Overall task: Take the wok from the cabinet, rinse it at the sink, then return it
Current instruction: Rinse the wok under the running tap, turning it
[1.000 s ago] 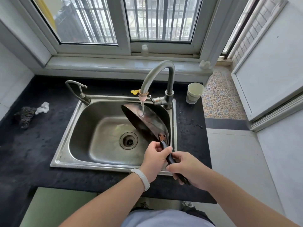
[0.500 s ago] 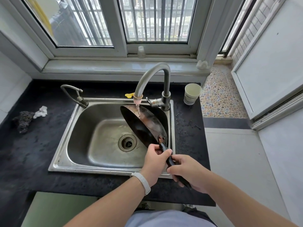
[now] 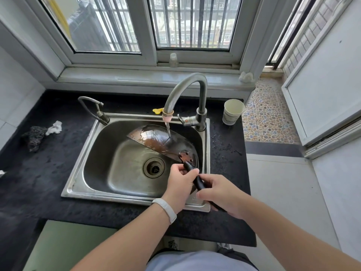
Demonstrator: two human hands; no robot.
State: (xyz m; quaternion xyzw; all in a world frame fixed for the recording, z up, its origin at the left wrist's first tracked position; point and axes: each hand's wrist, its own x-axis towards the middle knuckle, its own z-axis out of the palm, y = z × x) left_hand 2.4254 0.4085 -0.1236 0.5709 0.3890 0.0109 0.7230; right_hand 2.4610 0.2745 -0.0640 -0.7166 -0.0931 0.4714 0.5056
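On the far left of the dark desk (image 3: 48, 173) lie one dark scrubber (image 3: 34, 136) and one white scrap (image 3: 54, 128). The single sink (image 3: 78, 165) carries two taps, a small one (image 3: 93, 110) and a tall one (image 3: 187, 94) running water onto the one wok (image 3: 162, 139), tilted over the basin, its inside turned away. The left hand (image 3: 180, 184) and right hand (image 3: 219, 192) both clasp its black handle (image 3: 197, 178), hiding most of it. One cup (image 3: 232, 111) stands at right.
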